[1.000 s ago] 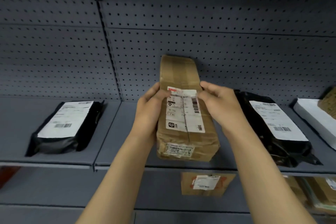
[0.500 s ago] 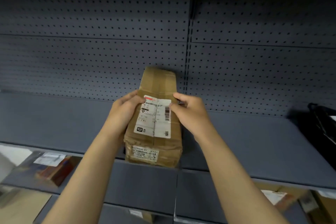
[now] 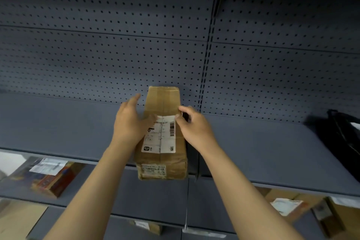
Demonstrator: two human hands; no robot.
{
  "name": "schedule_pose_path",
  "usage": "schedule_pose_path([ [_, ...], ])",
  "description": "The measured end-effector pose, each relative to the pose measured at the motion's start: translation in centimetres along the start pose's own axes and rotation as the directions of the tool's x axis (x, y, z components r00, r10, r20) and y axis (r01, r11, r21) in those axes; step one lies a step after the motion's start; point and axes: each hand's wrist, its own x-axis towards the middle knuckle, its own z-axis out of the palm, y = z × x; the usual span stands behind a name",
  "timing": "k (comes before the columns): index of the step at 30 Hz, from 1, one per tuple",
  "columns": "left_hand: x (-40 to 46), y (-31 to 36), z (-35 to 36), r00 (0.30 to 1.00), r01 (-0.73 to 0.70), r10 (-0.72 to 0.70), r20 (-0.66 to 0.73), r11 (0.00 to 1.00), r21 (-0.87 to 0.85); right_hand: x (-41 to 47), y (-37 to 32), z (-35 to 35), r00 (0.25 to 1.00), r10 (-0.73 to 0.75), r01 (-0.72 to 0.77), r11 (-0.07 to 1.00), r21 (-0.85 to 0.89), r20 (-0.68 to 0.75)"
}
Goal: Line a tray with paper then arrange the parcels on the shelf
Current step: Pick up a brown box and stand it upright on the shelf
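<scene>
A long brown cardboard parcel (image 3: 163, 101) with a white shipping label lies lengthwise on the grey shelf (image 3: 263, 146), its near end at the front edge by the seam between two shelf boards. My left hand (image 3: 130, 121) lies against the parcel's left side, fingers stretched out and apart, thumb on the label. My right hand (image 3: 194, 126) grips the parcel's right top edge with curled fingers and thumb. No tray or paper is in view.
A black bag parcel (image 3: 342, 138) lies on the same shelf at the far right. Lower shelves hold a coloured box with a label (image 3: 52, 177) on the left and cardboard parcels (image 3: 288, 204) on the right. A perforated back panel (image 3: 97, 54) closes the shelf behind.
The parcel has moved left along the shelf, away from the black bags, and has come down onto the board. My left hand's fingers have opened off its side.
</scene>
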Motion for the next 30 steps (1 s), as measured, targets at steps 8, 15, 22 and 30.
schedule_pose_path([
  [8,-2.6,10.7,2.8,0.963,-0.269,0.262,-0.070,0.892,-0.363,-2.0,0.6,-9.3,0.965,-0.043,0.085,0.985,0.151,-0.259],
  [15,-5.9,17.3,10.1,0.974,-0.142,0.216,0.070,0.820,-0.555,-4.0,4.7,-18.5,0.920,0.000,0.109,0.961,0.254,-0.392],
  [22,-11.3,24.6,21.8,0.964,-0.025,0.173,0.200,0.813,-0.582,-5.4,13.5,-29.7,0.894,0.036,0.098,0.957,0.273,-0.448],
  [30,-16.8,33.4,33.6,0.941,0.064,0.140,0.308,0.820,-0.569,-6.9,22.9,-42.6,0.881,0.054,0.030,0.985,0.170,-0.469],
])
